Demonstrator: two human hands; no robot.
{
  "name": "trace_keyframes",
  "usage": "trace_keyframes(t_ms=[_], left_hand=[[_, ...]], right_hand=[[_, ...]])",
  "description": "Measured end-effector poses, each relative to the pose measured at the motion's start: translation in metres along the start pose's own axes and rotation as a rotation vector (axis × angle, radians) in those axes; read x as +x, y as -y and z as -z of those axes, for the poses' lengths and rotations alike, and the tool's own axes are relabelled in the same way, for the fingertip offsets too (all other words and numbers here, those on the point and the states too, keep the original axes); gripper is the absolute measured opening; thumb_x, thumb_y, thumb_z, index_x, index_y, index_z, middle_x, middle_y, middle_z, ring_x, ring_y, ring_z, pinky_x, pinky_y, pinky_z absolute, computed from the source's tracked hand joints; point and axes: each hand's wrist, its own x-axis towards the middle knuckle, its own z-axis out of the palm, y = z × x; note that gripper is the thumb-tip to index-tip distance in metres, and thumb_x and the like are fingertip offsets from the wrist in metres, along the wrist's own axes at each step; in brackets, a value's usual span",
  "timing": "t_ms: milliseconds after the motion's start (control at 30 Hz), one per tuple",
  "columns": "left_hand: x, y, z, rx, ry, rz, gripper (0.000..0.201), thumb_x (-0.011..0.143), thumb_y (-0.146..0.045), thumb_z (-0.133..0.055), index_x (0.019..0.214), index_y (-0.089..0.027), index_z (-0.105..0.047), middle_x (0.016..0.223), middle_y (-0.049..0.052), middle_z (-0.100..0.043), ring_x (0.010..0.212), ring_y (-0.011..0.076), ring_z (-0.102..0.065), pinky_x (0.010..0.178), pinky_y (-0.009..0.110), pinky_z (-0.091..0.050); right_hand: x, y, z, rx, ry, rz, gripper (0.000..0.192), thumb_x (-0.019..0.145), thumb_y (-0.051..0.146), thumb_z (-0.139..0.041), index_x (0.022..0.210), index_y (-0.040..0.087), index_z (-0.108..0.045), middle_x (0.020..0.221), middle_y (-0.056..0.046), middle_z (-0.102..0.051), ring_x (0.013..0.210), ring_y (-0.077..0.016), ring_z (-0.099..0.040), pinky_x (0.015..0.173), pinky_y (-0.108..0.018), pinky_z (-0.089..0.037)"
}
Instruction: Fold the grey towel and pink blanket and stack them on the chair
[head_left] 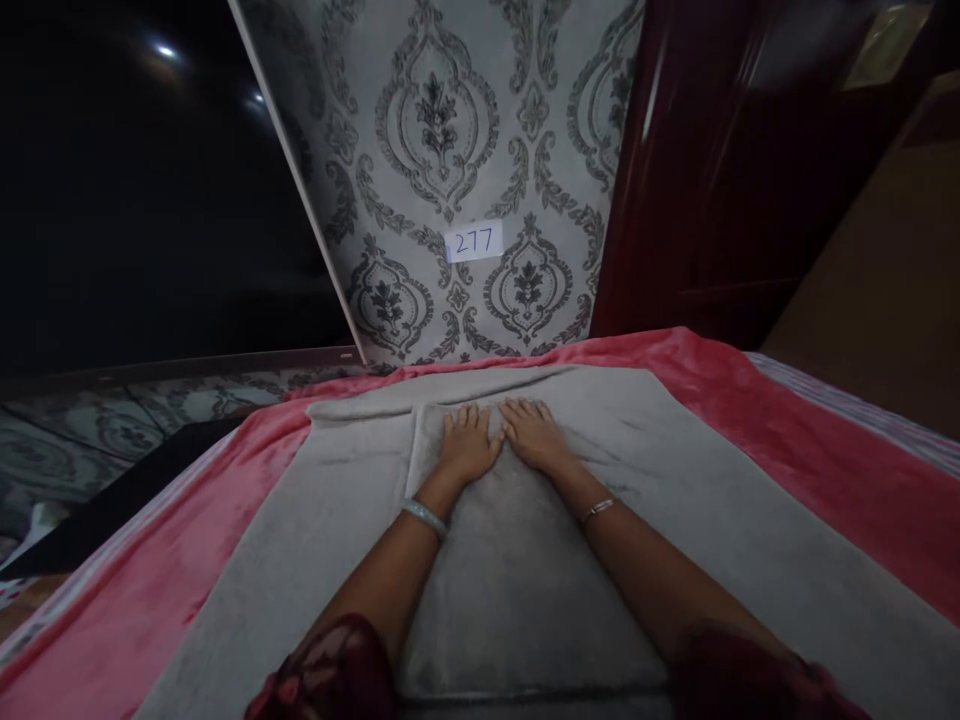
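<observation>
Two hands lie flat, side by side, on a grey towel [517, 560] spread over a pink blanket [157, 590] on the bed. At far left a dark screen [135, 190] fills the view, with a patterned floor [112, 420] below it. The left hand [469, 443] presses palm down on a folded strip of the towel, fingers released, gripping nothing, a pale bangle [424, 516] on its wrist. The right hand [534, 432] touches it, also flat and unclenched, with a thin bracelet [598, 509]. Behind, patterned wallpaper [420, 120] carries a label [474, 241] reading 277. A dark red door [720, 170] stands at right.
</observation>
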Motion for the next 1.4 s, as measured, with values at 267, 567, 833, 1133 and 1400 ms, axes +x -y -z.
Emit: trace_keyframes(t_ms=[267,567,833,1133,1400], left_hand=[[-0.003,0.021,0.003,0.05,0.053,0.09,0.075,0.101,-0.06,-0.026,0.159,-0.013,-0.032,0.167,0.016,-0.024,0.156,0.0285,-0.018,0.127,0.053,-0.012],[-0.022,0.058,0.011,0.08,0.07,0.304,0.074,0.101,-0.056,-0.022,0.161,-0.012,-0.024,0.17,0.013,-0.015,0.158,0.0275,-0.011,0.125,0.058,-0.016],[-0.037,0.025,0.036,0.03,-0.114,0.026,0.056,0.102,-0.046,-0.037,0.145,-0.013,-0.053,0.162,0.019,-0.037,0.153,0.0349,-0.028,0.122,0.062,-0.025],[-0.078,-0.051,0.004,-0.176,0.133,-0.792,0.073,0.094,-0.067,-0.046,0.156,-0.03,-0.04,0.169,0.013,-0.022,0.155,0.04,-0.017,0.121,0.069,-0.014],[-0.159,-0.048,0.022,-0.3,0.38,-0.956,0.067,0.094,-0.065,-0.049,0.156,-0.039,-0.038,0.17,0.003,-0.018,0.156,0.041,-0.001,0.121,0.073,-0.004]], right_hand=[[0.001,-0.012,-0.011,0.013,0.018,0.004,0.056,0.105,0.035,-0.028,0.158,0.02,-0.037,0.164,-0.009,-0.033,0.151,-0.027,-0.028,0.123,-0.053,-0.019],[0.005,-0.019,-0.02,0.349,-0.081,0.041,0.054,0.098,0.033,-0.045,0.149,0.016,-0.052,0.158,-0.013,-0.041,0.149,-0.0325,-0.032,0.123,-0.06,-0.014],[0.017,-0.066,-0.016,0.665,-0.208,0.134,0.052,0.099,0.023,-0.033,0.147,0.025,-0.055,0.144,-0.004,-0.059,0.135,-0.0197,-0.053,0.116,-0.045,-0.04],[0.017,-0.078,-0.031,0.763,-0.173,0.278,0.043,0.089,0.014,-0.051,0.124,0.026,-0.073,0.14,-0.003,-0.063,0.135,-0.0205,-0.053,0.121,-0.047,-0.033],[0.015,-0.078,-0.029,0.789,-0.157,0.273,0.041,0.09,0.014,-0.051,0.121,0.025,-0.074,0.14,-0.004,-0.062,0.135,-0.0199,-0.053,0.122,-0.047,-0.031]])
